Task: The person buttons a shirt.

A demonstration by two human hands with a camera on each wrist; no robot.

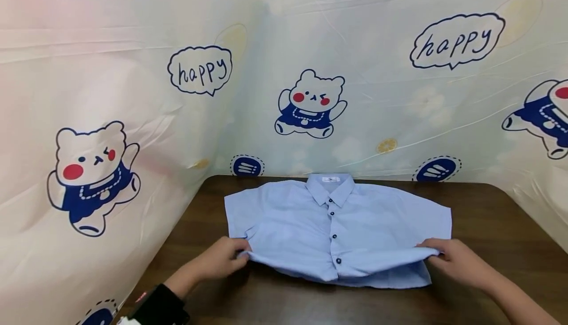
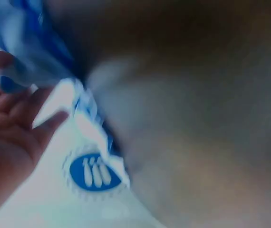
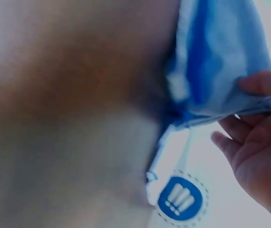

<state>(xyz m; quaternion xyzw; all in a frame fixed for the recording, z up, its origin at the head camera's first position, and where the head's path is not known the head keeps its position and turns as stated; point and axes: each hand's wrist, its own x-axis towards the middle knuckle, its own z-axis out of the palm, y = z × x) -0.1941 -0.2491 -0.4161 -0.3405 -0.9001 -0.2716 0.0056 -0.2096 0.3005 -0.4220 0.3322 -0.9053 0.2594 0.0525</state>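
Observation:
A light blue short-sleeved shirt (image 1: 293, 221) lies front up on the table, its collar (image 1: 330, 189) at the far side and dark buttons down the middle. My left hand (image 1: 228, 256) pinches the shirt's edge at its left side, below the sleeve. At the right side my right hand (image 1: 452, 261) pinches the edge in the same way. Between the hands the near part of the shirt is lifted and folded, with a lower layer showing beneath on the right. Both wrist views show blue cloth (image 2: 31, 57) between thumb and fingers, somewhat blurred.
The dark brown wooden table (image 1: 301, 310) extends on all sides of the shirt. Behind it and at the sides hangs a pale curtain (image 1: 377, 93) printed with bears and "happy" bubbles. A black band (image 1: 161, 307) is around my left wrist.

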